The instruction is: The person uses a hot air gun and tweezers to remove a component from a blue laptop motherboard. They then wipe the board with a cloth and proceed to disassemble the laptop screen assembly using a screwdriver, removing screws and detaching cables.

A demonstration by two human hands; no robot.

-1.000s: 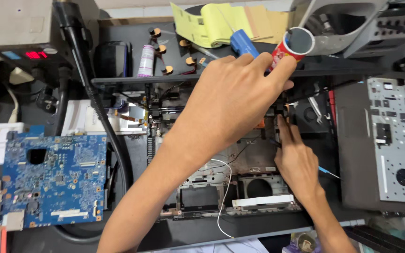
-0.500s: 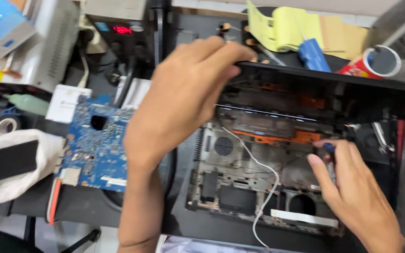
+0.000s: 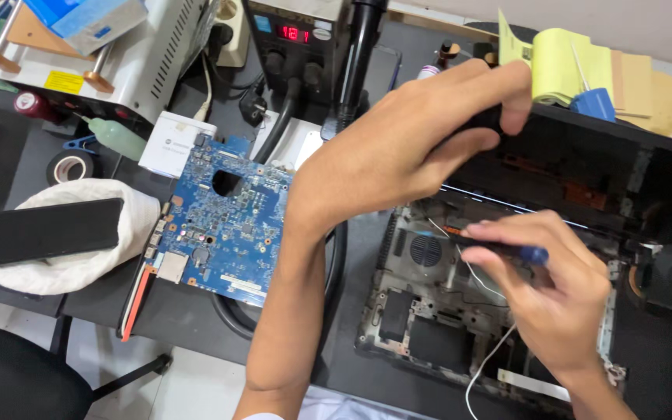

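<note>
- Far left of the counter (image 3: 196, 311): black phone (image 3: 50, 230) lying flat on a white cloth bundle (image 3: 71, 268); a roll of black tape (image 3: 70, 166) just behind it.
- Upper left: white metal box (image 3: 130, 54) with a small yellow rectangular label (image 3: 64, 82) on its face; a blue packet (image 3: 91, 17) lies on top.
- White square adapter (image 3: 174, 144) with a small dark round mark, touching the top edge of the blue circuit board (image 3: 223, 222). Board lies flat, clear of both hands.
- Behind the board: black unit (image 3: 297, 47) with a red lit display.
- Left hand (image 3: 398, 155): grip closed on the top edge of the black laptop lid (image 3: 585, 175), thumb in front, fingers over the rim. Lid is held tilted up; its long axis runs left to right.
- Open laptop base (image 3: 429, 311) lies under and toward the person from the lid; round fan grille and a loose white wire (image 3: 491, 358) show.
- Right hand (image 3: 554, 295): grip closed on a blue-handled screwdriver (image 3: 519, 253), shaft pointing left, roughly level, toward the seam where lid meets base. This hand is the nearer one to that seam; tip contact cannot be told.
- Upper right: yellow paper pad (image 3: 561, 66), with a small blue object (image 3: 594, 103) beside it.
</note>
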